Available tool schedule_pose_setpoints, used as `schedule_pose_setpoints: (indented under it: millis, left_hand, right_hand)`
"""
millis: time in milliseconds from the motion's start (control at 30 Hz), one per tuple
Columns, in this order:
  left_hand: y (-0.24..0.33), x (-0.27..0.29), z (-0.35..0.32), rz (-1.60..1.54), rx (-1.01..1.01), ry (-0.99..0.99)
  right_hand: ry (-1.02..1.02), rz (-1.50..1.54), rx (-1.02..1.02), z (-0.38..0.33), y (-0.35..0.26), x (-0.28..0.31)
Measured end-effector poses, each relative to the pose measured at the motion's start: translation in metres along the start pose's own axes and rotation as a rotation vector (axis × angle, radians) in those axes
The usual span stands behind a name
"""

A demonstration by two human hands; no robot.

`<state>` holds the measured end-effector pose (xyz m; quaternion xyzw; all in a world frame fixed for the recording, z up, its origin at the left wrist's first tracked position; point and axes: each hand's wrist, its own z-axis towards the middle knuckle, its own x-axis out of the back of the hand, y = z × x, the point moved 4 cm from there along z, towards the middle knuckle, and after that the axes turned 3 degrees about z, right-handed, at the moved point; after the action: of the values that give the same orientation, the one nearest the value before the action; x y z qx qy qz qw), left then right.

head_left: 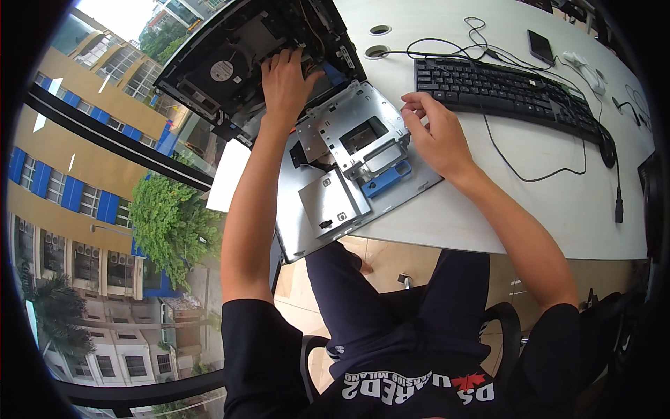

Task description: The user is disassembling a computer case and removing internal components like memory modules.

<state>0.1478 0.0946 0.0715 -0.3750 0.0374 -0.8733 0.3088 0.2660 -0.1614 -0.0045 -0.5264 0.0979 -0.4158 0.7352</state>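
Note:
An opened computer case spans the left part of the table. Its black half (pixel 241 52) is tilted up at the back, with a dark round part bearing a white label (pixel 222 70). The silver metal half (pixel 300 234) lies flat in front, carrying a raised metal bracket (pixel 349 115) and a blue latch (pixel 386 180). My left hand (pixel 285 87) reaches into the black half, its fingers spread over the inner parts and thumb apart; what lies under the fingertips is partly hidden. My right hand (pixel 440 140) hovers by the bracket's right edge, fingers loosely bent, holding nothing visible.
A black keyboard (pixel 502 91) with tangled cables lies at the back right, a black mouse (pixel 607 149) at its end. Beyond are a phone (pixel 539 46) and a white adapter (pixel 590 73). A cable plug (pixel 618 209) lies near the right edge. Windows (pixel 118 153) border the left.

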Motion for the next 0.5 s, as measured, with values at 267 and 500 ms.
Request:
schedule_pose_setpoints:
  millis: [267, 500]
  left_hand:
    - [-0.0028, -0.0016, -0.0027, -0.082, 0.020, 0.029]
    - [-0.0007, -0.0011, -0.0013, -0.078, 0.042, -0.006]
  right_hand:
    - [0.019, 0.001, 0.013, -0.0005, -0.0015, 0.0014]
    - [0.000, -0.006, -0.015, -0.0017, -0.0023, 0.0018]
